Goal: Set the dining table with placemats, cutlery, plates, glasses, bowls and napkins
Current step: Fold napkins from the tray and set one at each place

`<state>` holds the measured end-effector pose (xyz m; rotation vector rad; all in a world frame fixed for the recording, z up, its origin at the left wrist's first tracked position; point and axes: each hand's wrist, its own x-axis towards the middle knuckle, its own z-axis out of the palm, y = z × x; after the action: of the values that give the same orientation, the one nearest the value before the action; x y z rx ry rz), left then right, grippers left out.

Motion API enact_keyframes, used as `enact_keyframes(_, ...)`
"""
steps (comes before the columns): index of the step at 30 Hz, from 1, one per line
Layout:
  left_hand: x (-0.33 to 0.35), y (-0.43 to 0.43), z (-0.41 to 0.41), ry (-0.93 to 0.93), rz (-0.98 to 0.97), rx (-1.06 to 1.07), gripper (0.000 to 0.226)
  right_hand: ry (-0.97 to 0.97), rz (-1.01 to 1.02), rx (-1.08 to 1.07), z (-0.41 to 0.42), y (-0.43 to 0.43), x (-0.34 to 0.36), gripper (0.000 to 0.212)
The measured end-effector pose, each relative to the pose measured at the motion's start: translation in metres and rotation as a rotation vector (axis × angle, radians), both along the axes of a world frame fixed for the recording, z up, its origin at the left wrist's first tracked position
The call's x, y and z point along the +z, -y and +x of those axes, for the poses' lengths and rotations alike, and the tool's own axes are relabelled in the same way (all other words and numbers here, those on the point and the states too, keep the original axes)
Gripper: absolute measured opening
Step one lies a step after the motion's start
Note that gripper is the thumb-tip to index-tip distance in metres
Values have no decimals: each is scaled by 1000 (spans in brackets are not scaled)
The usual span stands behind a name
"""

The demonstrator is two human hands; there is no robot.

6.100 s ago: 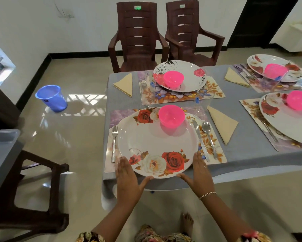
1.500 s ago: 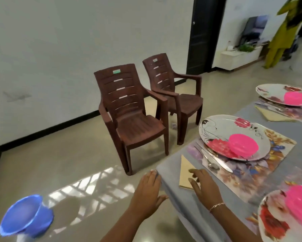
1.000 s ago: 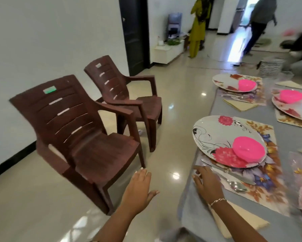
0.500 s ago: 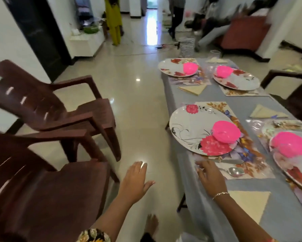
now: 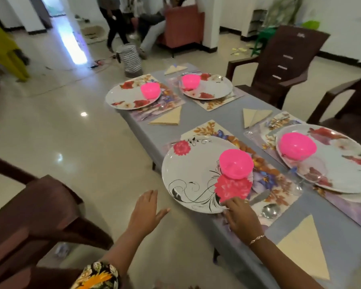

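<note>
- Far left: dark brown plastic armchair (image 5: 29, 215), near the worktop's long edge, not touching it.
- Left hand (image 5: 145, 209): flat, fingers (image 5: 149, 196) straight and slightly spread, holding nothing. Hovering over the floor just off the grey-clothed worktop (image 5: 196, 113). Near the plate's left rim, apart from it.
- Round white plate with black scrollwork and pink flowers (image 5: 194, 170): lying on a floral placemat (image 5: 275, 184), left rim at or slightly past the worktop edge. Risk judged: a push from the right sending it over that edge, with no support beneath.
- Bright pink plastic bowl (image 5: 235, 163): sitting off-centre on the plate's right part. Risk judged: sliding or tipping under a sharp nudge to the plate.
- Right hand (image 5: 242, 219): fingers (image 5: 231, 205) close together, tips touching the plate's near rim, no grip round it visible. Bowl just beyond the fingertips, apart from them.
- Steel spoon (image 5: 269, 210) and knife (image 5: 258, 198): on the placemat just right of that hand, liable to be brushed askew by the wrist.
- Cream folded napkin (image 5: 306, 247): on the worktop, far right, apart from both hands.
</note>
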<state>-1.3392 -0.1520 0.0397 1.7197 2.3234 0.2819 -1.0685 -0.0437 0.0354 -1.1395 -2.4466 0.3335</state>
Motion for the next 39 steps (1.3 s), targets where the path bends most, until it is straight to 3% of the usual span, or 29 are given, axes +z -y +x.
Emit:
enact_keyframes(2,2,-18,-13,27,51,-35,125,14,14,-36,-4,1,-2,20)
enact_keyframes(5,10,-50,-33,-45,77,-178,107,34,8,-108,-12,0,-5,19)
enact_keyframes(9,-2,-91,-68,-1,25,-420,128,9,8,-243,-28,8,-8,25)
enact_keyframes(11,-10,-108,-79,-88,11,-601,116,-10,-12,-302,-41,18,-10,38)
enact_keyframes(15,-15,-134,-88,-86,-55,-875,95,75,40,-360,-69,36,-15,56)
enact_keyframes(18,-20,-142,-89,-58,-33,-997,89,153,17,-409,-88,42,-14,56)
enact_keyframes(24,-26,-152,-91,47,33,-1050,87,274,-88,-473,-103,39,-6,58)
enact_keyframes(32,-21,-175,-77,28,111,-1070,90,363,-259,-547,-100,26,-3,60)
enact_keyframes(39,-21,-196,-66,-32,149,-1073,86,502,-295,-567,-93,8,2,79)
